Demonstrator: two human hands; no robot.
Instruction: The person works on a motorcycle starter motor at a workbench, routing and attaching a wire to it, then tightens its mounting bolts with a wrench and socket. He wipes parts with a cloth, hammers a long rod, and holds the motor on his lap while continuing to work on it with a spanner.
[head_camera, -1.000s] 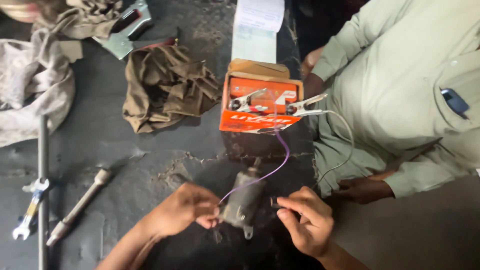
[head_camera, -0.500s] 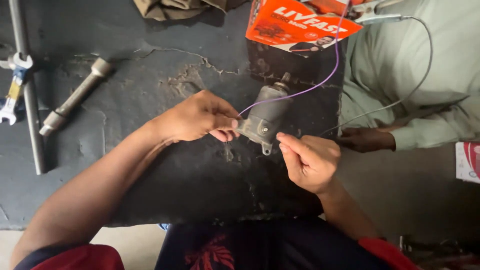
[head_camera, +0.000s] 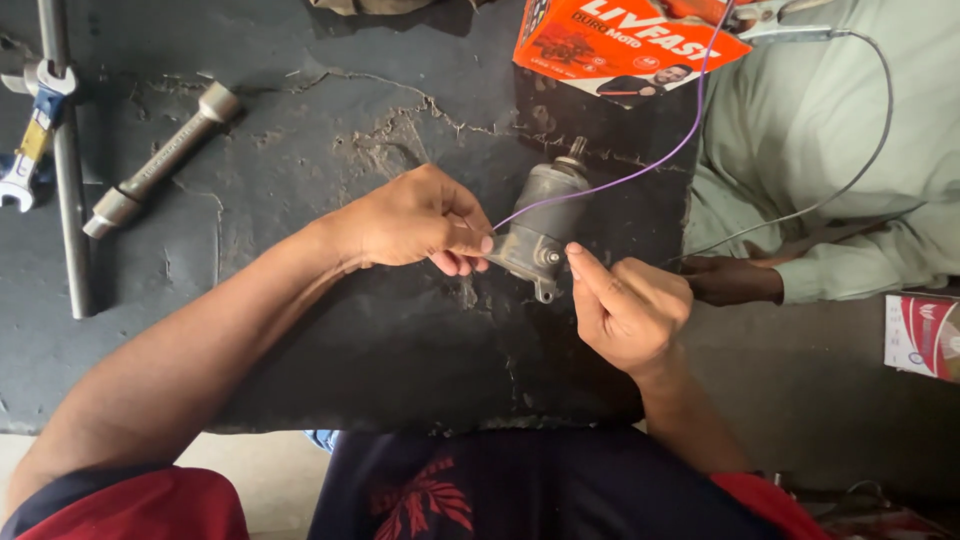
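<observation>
Motor (head_camera: 545, 225) mid-worktop, open room toward near edge. Left hand (head_camera: 415, 218) pinches purple wire (head_camera: 640, 170) at motor; right hand (head_camera: 625, 310) fingertip touches terminal. Same grip as before.

This is a repair workshop, likely for vehicles. The dark, cracked, grimy desk (head_camera: 300, 150) carries a socket wrench (head_camera: 160, 158), a spanner (head_camera: 28, 150) and a long metal bar (head_camera: 65, 160). A small grey electric motor (head_camera: 540, 225) lies by an orange battery box (head_camera: 625, 45), with a purple wire (head_camera: 640, 170) running between them.
</observation>
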